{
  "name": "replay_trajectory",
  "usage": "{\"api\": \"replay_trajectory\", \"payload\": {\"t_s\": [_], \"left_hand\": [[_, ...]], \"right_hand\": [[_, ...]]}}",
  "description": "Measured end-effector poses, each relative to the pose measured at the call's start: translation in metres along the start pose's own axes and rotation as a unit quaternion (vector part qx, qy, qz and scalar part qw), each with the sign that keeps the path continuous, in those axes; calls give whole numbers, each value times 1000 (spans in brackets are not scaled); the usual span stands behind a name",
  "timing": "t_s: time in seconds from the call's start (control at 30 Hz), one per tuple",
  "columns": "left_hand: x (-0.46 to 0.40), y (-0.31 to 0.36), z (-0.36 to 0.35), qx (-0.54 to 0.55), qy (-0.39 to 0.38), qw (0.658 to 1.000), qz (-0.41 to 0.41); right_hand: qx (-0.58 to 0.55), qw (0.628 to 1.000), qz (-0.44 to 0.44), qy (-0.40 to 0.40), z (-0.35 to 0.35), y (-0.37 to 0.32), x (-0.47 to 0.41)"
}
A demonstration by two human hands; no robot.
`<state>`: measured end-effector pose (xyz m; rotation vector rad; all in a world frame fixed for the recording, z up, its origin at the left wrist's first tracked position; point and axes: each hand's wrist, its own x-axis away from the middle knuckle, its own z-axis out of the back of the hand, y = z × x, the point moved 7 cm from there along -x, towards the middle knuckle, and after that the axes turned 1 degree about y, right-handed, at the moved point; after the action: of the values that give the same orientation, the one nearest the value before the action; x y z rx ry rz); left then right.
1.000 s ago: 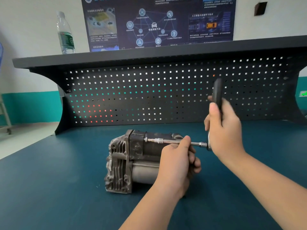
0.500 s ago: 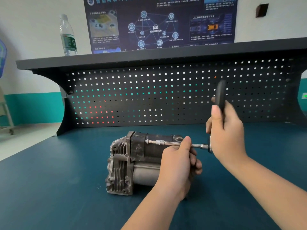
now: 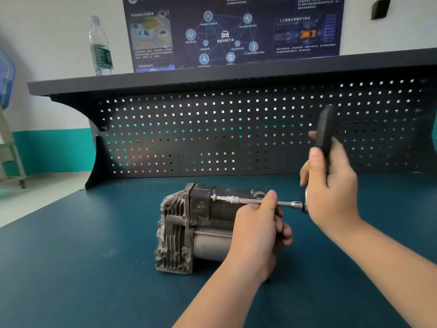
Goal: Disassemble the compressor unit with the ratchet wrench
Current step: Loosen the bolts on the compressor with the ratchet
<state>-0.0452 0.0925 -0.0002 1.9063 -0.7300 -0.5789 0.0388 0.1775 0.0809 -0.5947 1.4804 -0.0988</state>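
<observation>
A: Where's the compressor unit (image 3: 189,230)?
B: Mid table (image 3: 71,268), lying on its side, finned metal end facing left, cylinder part along the bottom, toward the right.
A: And the ratchet wrench (image 3: 325,131)?
B: Black handle stands nearly upright, tilted a bit right, top end blurred. Its head sits behind the right hand (image 3: 331,185), w/ a chrome extension bar (image 3: 250,201) running left and level to the top of the dark block on the unit.
A: Right hand doing what?
B: Wrapped round the handle's lower part, thumb up along it, fingers curled behind.
A: Left hand (image 3: 257,235)?
B: Curled over the right end of the unit, thumb tip up against the extension bar, abt midway. Fingers folded on the far side; can't tell exactly what they grip there.
A: Anything else around?
B: Black pegboard (image 3: 236,129) at the table's back, shelf (image 3: 212,74) on top w/ a water bottle (image 3: 100,48) at left. Dark poster (image 3: 231,29) on the wall behind.
</observation>
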Motion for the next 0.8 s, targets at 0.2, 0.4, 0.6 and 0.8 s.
{"api": "replay_trajectory", "payload": {"t_s": [0.2, 0.4, 0.6, 0.8], "left_hand": [[0, -2, 1, -6, -1, 1000, -2], [2, 0, -1, -20, -6, 1000, 3], [1, 0, 0, -7, -7, 1000, 4], [1, -2, 0, -10, -6, 1000, 2]], "right_hand": [[-59, 849, -508, -130, -25, 76, 29], [-35, 998, 54, -28, 2, -11, -2], [4, 941, -325, -91, -15, 53, 4], [-41, 955, -288, -48, -11, 48, 5]]}}
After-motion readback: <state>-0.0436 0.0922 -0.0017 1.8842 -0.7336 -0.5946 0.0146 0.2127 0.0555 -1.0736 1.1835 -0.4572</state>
